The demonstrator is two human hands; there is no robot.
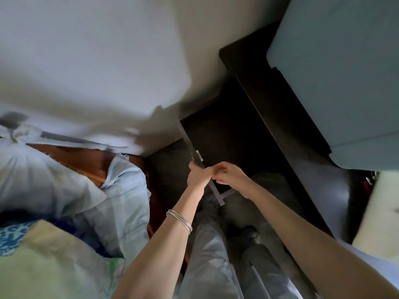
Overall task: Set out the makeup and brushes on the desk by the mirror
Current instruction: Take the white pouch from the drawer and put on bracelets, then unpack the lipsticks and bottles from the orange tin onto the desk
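both hands, left hand (pixel 197 175) and right hand (pixel 228 174), are gripping the drawer (pixel 216 134) front's edge; no makeup or brushes are showing in its dark inside. yanking risks it tipping out.

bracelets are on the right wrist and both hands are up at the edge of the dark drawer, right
Not quite. The bracelets sit on the left wrist, not the right; the right forearm is bare. The rest holds: the head view shows the left hand and right hand together at the edge of the dark drawer.
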